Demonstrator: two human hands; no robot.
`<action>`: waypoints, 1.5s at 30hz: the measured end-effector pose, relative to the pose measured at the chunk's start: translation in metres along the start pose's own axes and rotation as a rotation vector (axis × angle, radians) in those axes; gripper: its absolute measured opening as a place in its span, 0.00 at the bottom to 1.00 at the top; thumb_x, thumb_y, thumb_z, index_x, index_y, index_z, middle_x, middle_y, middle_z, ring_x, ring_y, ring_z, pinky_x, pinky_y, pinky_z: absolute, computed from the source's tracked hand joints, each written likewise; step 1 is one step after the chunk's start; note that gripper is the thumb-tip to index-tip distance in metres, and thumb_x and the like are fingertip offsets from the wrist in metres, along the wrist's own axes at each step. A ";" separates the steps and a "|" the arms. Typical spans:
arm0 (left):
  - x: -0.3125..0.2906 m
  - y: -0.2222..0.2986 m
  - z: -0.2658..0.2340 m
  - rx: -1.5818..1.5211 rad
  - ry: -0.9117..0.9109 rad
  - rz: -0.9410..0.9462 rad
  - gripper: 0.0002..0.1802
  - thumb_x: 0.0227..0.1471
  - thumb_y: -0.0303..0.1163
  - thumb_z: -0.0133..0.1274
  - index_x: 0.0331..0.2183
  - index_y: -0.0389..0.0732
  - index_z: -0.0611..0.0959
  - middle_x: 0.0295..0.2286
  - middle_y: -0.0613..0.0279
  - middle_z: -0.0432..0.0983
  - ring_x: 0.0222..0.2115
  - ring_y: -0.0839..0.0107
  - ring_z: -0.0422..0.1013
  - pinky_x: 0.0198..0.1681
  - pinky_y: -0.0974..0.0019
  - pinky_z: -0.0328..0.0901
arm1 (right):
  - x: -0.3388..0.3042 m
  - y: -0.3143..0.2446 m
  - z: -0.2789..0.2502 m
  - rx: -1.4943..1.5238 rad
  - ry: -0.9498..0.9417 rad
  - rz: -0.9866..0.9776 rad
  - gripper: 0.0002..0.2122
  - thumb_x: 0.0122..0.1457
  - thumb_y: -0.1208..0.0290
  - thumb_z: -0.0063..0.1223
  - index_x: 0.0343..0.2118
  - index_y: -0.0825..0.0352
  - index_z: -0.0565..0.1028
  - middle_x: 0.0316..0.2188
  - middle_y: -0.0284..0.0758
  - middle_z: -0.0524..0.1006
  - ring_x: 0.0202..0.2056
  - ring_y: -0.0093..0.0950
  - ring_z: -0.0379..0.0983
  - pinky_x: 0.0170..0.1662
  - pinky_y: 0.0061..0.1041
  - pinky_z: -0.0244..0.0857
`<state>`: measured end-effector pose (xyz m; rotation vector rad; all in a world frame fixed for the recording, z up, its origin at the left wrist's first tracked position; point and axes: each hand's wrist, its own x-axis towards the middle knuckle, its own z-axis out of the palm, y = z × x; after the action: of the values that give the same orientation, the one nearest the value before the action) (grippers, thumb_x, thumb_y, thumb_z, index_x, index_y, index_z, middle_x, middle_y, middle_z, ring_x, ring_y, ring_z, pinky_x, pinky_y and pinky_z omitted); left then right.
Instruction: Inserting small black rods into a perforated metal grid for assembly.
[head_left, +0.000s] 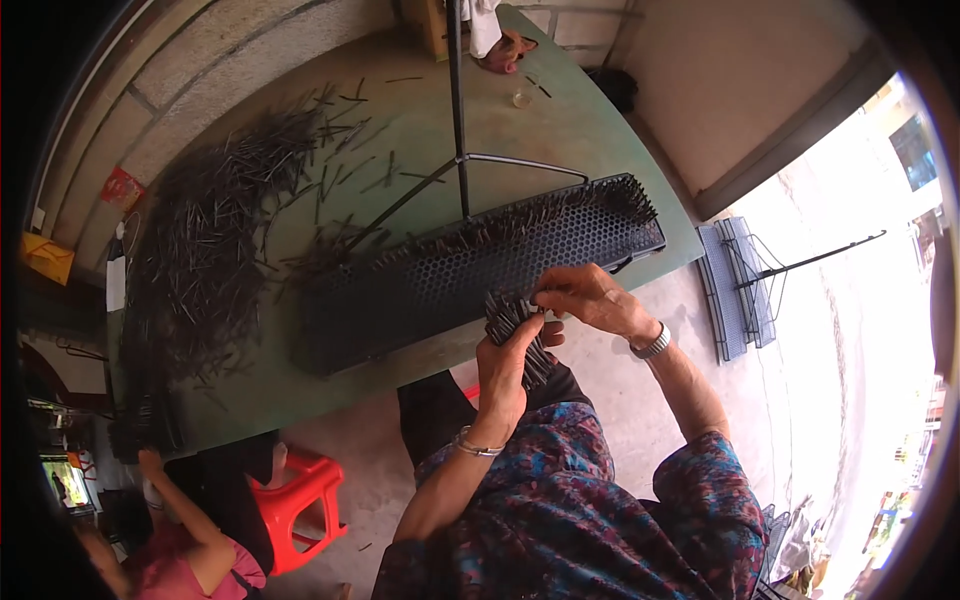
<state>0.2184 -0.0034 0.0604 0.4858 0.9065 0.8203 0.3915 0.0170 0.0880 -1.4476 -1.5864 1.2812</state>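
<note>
A bundle of short, thin dark sticks [508, 316] is gripped in my left hand [503, 368], thumb across it, just off the table's near edge. My right hand [598, 300] is closed in a pinch beside the bundle's upper end; whatever lies between its fingertips is too small to make out. Just beyond both hands, a long black tray [455, 285] with honeycomb holes rests on the table. Sticks stand in its holes along the far side and at the right end. A metal frame [460, 158] rises behind the tray.
Loose dark sticks [215, 220] lie heaped across the left of the green table [560, 130]. A small glass [521, 99] stands at the back. Another person [195, 540] sits at the lower left near a red stool [305, 510]. Similar trays [735, 285] stand on the floor at right.
</note>
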 end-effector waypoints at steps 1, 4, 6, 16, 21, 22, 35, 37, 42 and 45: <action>0.003 -0.001 0.000 0.000 0.001 0.000 0.15 0.53 0.33 0.57 0.41 0.36 0.80 0.31 0.57 0.81 0.29 0.69 0.78 0.26 0.70 0.71 | 0.000 -0.001 -0.003 -0.004 -0.002 0.010 0.07 0.58 0.71 0.56 0.33 0.71 0.77 0.23 0.35 0.77 0.27 0.22 0.74 0.32 0.24 0.66; 0.008 0.000 0.003 0.011 -0.018 0.010 0.14 0.54 0.32 0.56 0.41 0.36 0.80 0.32 0.57 0.81 0.29 0.69 0.78 0.26 0.71 0.71 | 0.003 0.001 -0.007 0.053 -0.007 0.019 0.06 0.58 0.74 0.55 0.33 0.72 0.76 0.23 0.35 0.77 0.27 0.22 0.75 0.32 0.23 0.68; 0.009 0.004 0.006 0.027 -0.002 -0.016 0.14 0.54 0.32 0.55 0.42 0.36 0.80 0.33 0.58 0.81 0.29 0.69 0.78 0.27 0.70 0.70 | 0.006 0.003 -0.008 0.115 -0.010 0.019 0.06 0.58 0.75 0.54 0.33 0.73 0.76 0.23 0.35 0.78 0.27 0.22 0.76 0.32 0.22 0.69; 0.031 -0.009 -0.006 -0.220 -0.012 -0.204 0.14 0.56 0.37 0.53 0.43 0.42 0.79 0.38 0.55 0.78 0.39 0.63 0.76 0.36 0.55 0.74 | 0.016 0.000 -0.022 0.005 0.176 -0.099 0.04 0.60 0.78 0.50 0.35 0.73 0.74 0.25 0.35 0.79 0.29 0.22 0.78 0.33 0.21 0.69; 0.038 -0.018 -0.006 -0.363 -0.125 -0.286 0.14 0.57 0.40 0.53 0.43 0.46 0.76 0.40 0.52 0.77 0.40 0.56 0.74 0.42 0.46 0.72 | 0.040 0.003 -0.034 -0.232 0.485 -0.318 0.04 0.59 0.78 0.51 0.35 0.72 0.74 0.24 0.35 0.79 0.29 0.22 0.78 0.33 0.21 0.69; 0.039 -0.021 -0.005 -0.364 -0.125 -0.285 0.14 0.57 0.40 0.53 0.43 0.46 0.76 0.40 0.52 0.77 0.40 0.56 0.74 0.42 0.46 0.72 | 0.044 0.006 -0.036 -0.233 0.485 -0.318 0.04 0.59 0.78 0.51 0.35 0.72 0.74 0.24 0.35 0.79 0.29 0.22 0.78 0.33 0.21 0.69; 0.040 -0.031 0.000 -0.313 -0.089 -0.323 0.09 0.55 0.36 0.56 0.38 0.46 0.81 0.28 0.61 0.78 0.28 0.70 0.74 0.37 0.55 0.73 | 0.067 0.019 -0.050 -0.382 0.397 -0.398 0.04 0.58 0.78 0.52 0.36 0.70 0.75 0.25 0.35 0.78 0.29 0.24 0.78 0.33 0.23 0.70; 0.038 -0.029 0.002 -0.284 -0.065 -0.313 0.08 0.55 0.36 0.56 0.38 0.46 0.81 0.27 0.63 0.78 0.26 0.73 0.73 0.35 0.57 0.73 | 0.068 0.018 -0.053 -0.416 0.391 -0.409 0.04 0.58 0.77 0.52 0.36 0.70 0.75 0.25 0.36 0.77 0.28 0.25 0.78 0.33 0.23 0.70; 0.035 -0.027 0.002 -0.221 -0.049 -0.235 0.09 0.55 0.37 0.57 0.38 0.46 0.80 0.28 0.60 0.79 0.25 0.74 0.73 0.30 0.62 0.73 | 0.073 0.014 -0.059 -0.493 0.326 -0.455 0.05 0.57 0.75 0.54 0.36 0.69 0.76 0.25 0.36 0.77 0.29 0.29 0.77 0.34 0.27 0.70; 0.037 -0.030 0.000 -0.227 -0.061 -0.213 0.09 0.55 0.38 0.56 0.37 0.45 0.79 0.29 0.58 0.79 0.25 0.74 0.73 0.28 0.63 0.72 | 0.078 0.030 -0.061 -0.676 0.267 -0.624 0.06 0.55 0.73 0.58 0.35 0.66 0.78 0.29 0.34 0.77 0.34 0.30 0.75 0.38 0.28 0.69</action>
<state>0.2438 0.0078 0.0221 0.2101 0.7825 0.6994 0.4423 0.1051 0.0675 -1.2367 -2.1432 0.1854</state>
